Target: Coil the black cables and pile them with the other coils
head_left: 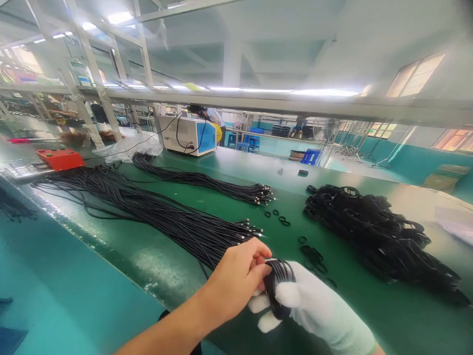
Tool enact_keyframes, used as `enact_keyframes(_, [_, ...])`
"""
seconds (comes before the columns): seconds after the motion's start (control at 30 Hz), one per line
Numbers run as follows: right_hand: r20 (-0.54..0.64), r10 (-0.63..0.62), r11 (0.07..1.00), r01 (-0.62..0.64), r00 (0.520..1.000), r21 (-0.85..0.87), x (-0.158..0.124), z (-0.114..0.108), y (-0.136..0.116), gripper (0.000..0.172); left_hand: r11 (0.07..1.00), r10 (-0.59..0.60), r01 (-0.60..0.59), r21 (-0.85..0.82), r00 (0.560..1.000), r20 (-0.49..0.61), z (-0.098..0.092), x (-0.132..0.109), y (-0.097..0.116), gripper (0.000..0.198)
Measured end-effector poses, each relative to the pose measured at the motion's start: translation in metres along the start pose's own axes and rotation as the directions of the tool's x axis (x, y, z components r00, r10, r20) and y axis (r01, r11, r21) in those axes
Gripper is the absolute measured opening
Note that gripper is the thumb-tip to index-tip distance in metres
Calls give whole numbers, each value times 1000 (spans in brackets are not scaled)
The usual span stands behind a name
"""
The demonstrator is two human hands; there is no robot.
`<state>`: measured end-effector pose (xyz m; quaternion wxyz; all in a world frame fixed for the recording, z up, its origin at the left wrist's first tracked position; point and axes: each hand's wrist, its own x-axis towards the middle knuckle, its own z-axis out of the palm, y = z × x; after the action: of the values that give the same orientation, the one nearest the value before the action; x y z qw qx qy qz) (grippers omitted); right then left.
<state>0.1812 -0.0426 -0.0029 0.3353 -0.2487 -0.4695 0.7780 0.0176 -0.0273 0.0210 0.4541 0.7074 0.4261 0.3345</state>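
My right hand [314, 298], in a white glove, grips a small black coiled cable [278, 283] with the thumb across its loops. My bare left hand [234, 278] comes in from the lower left and pinches the coil's upper left edge between thumb and fingertips. Just behind my left hand, a thick bundle of straight black cables [158, 209] ends in metal-tipped plugs. A second, thinner cable bundle [207, 181] lies further back. Several small black rings [284, 220] are scattered to the right of the plugs, and a few darker loops [311, 254] lie near my gloved hand.
A large heap of black coiled cables [377, 227] covers the right of the green table [177, 271]. At the back stand a white and blue machine [190, 135] and a plastic bag [129, 145]. A red control box [60, 159] sits far left. A shelf rail [258, 101] crosses above.
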Motion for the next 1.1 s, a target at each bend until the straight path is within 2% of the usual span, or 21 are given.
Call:
enact_keyframes(0.13, [-43,-23,1000,24,999,17,1,-6,5,35,996,-81,79,-41,994,-68,2,5,0,11])
enact_keyframes(0.27, [-79,-49,999,49,996,6,7,-2,9,31,984,-163,161,-78,986,-21,8,6,-4,9])
enact_keyframes(0.37, [-131,-47,998,43,990,-38,10,3,11,34,985,-169,171,25,983,-73,13,8,-10,6])
enact_keyframes(0.53, [-118,-40,996,30,992,-89,12,1,13,33,953,-155,173,246,984,-91,9,15,-10,2])
enact_keyframes(0.67, [-179,-72,993,87,981,81,16,-7,20,28,929,-22,73,364,990,-143,8,7,-11,10])
enact_keyframes(0.8, [-206,-181,962,217,962,168,21,-9,26,18,900,134,-107,422,990,-35,19,-10,-20,12])
enact_keyframes(0.87, [-197,-206,955,241,958,175,21,-11,26,18,890,168,-152,430,986,-1,20,-14,-22,14])
enact_keyframes(0.97, [-154,-81,961,118,985,251,16,-15,24,22,957,91,-85,278,996,-9,8,-10,-20,3])
enact_keyframes(1.03, [-145,9,964,30,989,264,11,-17,21,28,983,20,-12,182,999,-38,-4,-2,-16,7])
enact_keyframes(1.1, [-135,41,975,-10,990,222,8,-18,19,30,984,-12,19,179,999,-42,-10,5,-13,10])
